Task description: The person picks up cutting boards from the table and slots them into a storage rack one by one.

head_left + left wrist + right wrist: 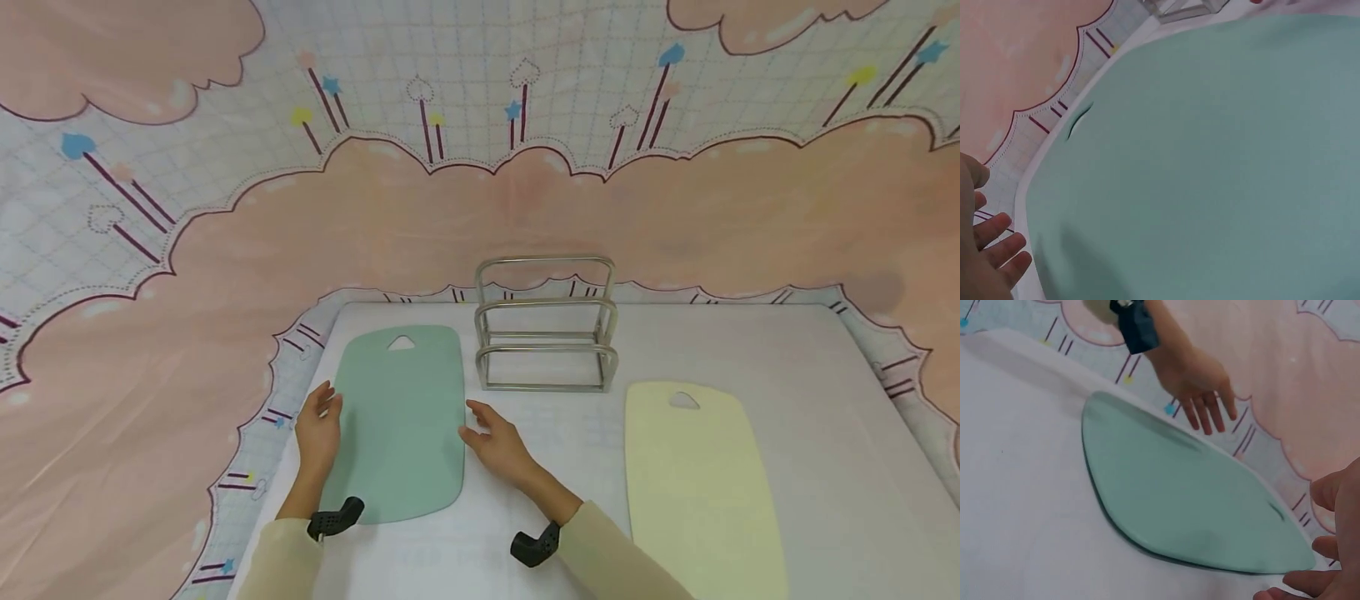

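A green cutting board (401,425) with a small triangular handle hole lies flat on the white table. My left hand (318,433) is at its left edge, fingers relaxed and holding nothing. On the opposite side, my right hand (506,450) is by the right edge with thumb and fingers spread apart. The left wrist view has the board (1197,162) filling most of it, with the left hand (991,256) just off its edge. Across the board in the right wrist view, the left hand (1194,375) hovers near the far edge; the right hand (1338,550) is partly cut off.
Behind and to the right of the green board stands a metal wire rack (543,387) with upright hoops. A pale yellow cutting board (697,483) lies on the right part of the white table (817,433). Patterned pink cloth (225,375) surrounds the table.
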### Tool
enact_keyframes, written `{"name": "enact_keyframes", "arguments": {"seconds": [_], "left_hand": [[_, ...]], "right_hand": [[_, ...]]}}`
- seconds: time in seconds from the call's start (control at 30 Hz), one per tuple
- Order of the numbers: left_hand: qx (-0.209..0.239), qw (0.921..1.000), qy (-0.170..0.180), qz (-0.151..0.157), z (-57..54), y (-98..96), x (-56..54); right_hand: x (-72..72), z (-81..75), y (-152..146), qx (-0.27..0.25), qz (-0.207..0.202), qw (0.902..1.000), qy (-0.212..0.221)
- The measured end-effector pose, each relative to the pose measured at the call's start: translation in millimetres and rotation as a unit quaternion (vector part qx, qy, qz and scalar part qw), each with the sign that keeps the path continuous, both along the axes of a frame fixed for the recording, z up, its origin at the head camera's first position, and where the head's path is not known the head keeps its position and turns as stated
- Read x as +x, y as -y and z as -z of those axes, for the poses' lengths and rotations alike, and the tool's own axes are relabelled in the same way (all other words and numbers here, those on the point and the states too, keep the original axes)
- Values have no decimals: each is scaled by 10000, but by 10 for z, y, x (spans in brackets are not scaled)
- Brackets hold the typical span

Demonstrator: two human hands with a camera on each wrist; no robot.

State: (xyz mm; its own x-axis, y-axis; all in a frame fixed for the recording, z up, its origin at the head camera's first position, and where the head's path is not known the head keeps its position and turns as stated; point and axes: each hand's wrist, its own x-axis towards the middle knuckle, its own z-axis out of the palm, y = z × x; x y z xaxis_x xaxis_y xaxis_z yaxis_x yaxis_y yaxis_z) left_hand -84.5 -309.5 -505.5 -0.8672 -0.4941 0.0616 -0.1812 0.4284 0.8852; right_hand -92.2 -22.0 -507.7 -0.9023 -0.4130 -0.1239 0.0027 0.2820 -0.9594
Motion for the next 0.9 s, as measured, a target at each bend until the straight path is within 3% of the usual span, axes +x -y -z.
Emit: {"name": "enact_keyframes", "arguments": {"seconds": [0.33,0.57,0.7,0.8,0.9], "left_hand": [[76,9976,678,-99,46,46,-104],[-205,9961,707,-479,143,149,-124],[1,9946,903,-503,127,195,-116],[231,9932,1049,-439,88,185,-139],[378,9912,1185,-455,43,127,-192]], "right_hand": [[-91,87,148,41,149,9989,442],[-93,101,223,-172,187,9974,673],[-114,102,244,-382,201,9954,850],[-149,118,241,-1132,404,9830,1386],[-175,124,218,-2156,708,9520,2055]]}}
